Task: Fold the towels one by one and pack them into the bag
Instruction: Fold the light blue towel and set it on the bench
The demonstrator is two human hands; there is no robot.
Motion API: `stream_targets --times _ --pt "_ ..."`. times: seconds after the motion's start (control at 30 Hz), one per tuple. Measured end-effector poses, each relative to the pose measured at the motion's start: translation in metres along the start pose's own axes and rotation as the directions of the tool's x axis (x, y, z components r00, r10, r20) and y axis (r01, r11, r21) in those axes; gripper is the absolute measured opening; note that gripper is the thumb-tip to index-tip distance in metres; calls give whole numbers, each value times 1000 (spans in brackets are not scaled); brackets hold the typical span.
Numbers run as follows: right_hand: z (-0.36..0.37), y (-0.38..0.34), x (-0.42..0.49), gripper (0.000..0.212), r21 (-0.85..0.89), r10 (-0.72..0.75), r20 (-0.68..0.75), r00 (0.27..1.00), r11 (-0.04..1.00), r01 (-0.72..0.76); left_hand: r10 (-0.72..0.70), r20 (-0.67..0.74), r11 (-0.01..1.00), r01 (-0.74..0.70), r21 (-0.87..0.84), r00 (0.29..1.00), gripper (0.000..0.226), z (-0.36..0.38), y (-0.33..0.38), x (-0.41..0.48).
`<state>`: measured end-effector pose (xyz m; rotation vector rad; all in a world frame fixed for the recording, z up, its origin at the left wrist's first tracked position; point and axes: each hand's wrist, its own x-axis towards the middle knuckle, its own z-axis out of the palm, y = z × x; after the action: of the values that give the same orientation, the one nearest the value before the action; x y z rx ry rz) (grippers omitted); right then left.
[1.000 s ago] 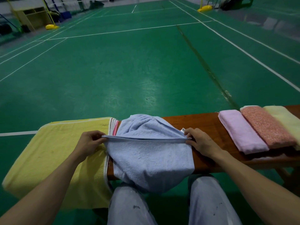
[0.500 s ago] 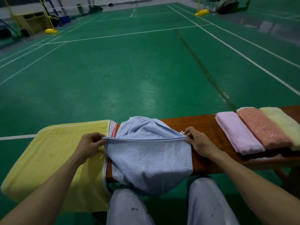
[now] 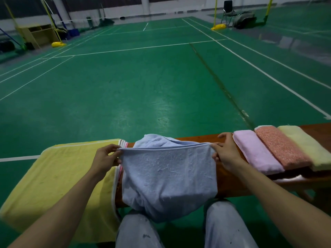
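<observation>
Blue towel (image 3: 168, 176) edge raised | left hand (image 3: 105, 158) and right hand (image 3: 225, 154) pinch its corners | over bench (image 3: 227, 181)

Single head-worn wide-angle view, facing forward and tilted down.

The camera sits above and behind the grip, close over it. The left hand (image 3: 105, 158) and right hand (image 3: 225, 154) pinch the blue towel (image 3: 168, 176) low in mid-frame. Beyond the grip, the court floor (image 3: 143, 86) recedes to a far wall; beneath it are the person's knees (image 3: 225, 222).
</observation>
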<state>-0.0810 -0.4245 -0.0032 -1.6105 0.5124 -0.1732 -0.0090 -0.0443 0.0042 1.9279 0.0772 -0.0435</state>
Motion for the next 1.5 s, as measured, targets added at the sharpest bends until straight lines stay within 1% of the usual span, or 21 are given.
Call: stream_targets --times 0.07,0.13,0.2,0.27,0.4,0.47,0.5,0.53,0.57,0.63,0.73,0.8,0.93,1.1,1.17,1.23,1.27,1.4,1.5 --pt "1 -10 4 32 176 71 -34 997 982 -64 -60 -6 991 59 -118 998 7 10 4 4" --pt "2 -16 12 37 331 103 -49 994 940 -81 -103 4 962 101 -252 995 11 24 8 9" --pt "4 -16 24 41 381 112 -105 988 922 -65 -130 15 924 127 -360 991 13 38 12 18" --pt "4 -13 38 42 362 95 -139 986 931 -39 -160 15 893 151 -425 987 13 50 13 29" --pt "5 0 71 41 213 66 -145 987 977 -34 -208 9 860 187 -475 978 16 70 9 60" --pt "7 4 86 49 24 10 -157 988 1000 -6 -223 3 854 197 -482 975 18 78 6 79" --pt "7 3 93 54 -72 -17 -136 991 997 7 -227 1 851 199 -486 974 18 81 4 89" --pt "8 4 101 54 -107 -27 -112 993 994 15 -229 3 849 201 -489 973 18 84 3 98" --pt "9 3 109 49 -96 -23 -90 996 995 14 -226 7 849 200 -489 974 17 86 2 107" --pt "12 4 131 38 -19 -5 -66 998 1000 3 -217 11 850 195 -489 976 16 92 0 125" --pt "17 3 162 28 -19 -43 -140 989 999 41 -221 -22 845 181 -503 975 15 103 -1 152" --pt "20 2 179 27 2 -24 -160 987 1000 24 -231 -17 838 190 -512 973 13 111 -5 166" --pt "21 18 185 29 -91 7 -108 994 996 -17 -243 46 817 230 -529 969 16 120 -15 171" --pt "11 32 169 29 -190 -79 -49 996 979 69 -231 33 818 213 -535 972 16 112 -13 164" --pt "10 30 164 30 -353 -142 -12 990 927 129 -220 28 829 202 -522 975 16 109 -11 158" --pt "10 27 161 26 -549 -207 60 976 810 206 -212 32 839 198 -507 977 16 107 -10 152" --pt "11 26 160 24 -604 -218 102 971 762 235 -209 35 844 198 -499 977 16 106 -10 150" --pt "8 22 155 21 -703 -172 228 958 652 284 -212 32 857 202 -474 977 15 101 -10 141" --pt "3 19 151 21 -696 -128 275 953 658 289 -227 34 858 217 -465 973 13 97 -10 138"
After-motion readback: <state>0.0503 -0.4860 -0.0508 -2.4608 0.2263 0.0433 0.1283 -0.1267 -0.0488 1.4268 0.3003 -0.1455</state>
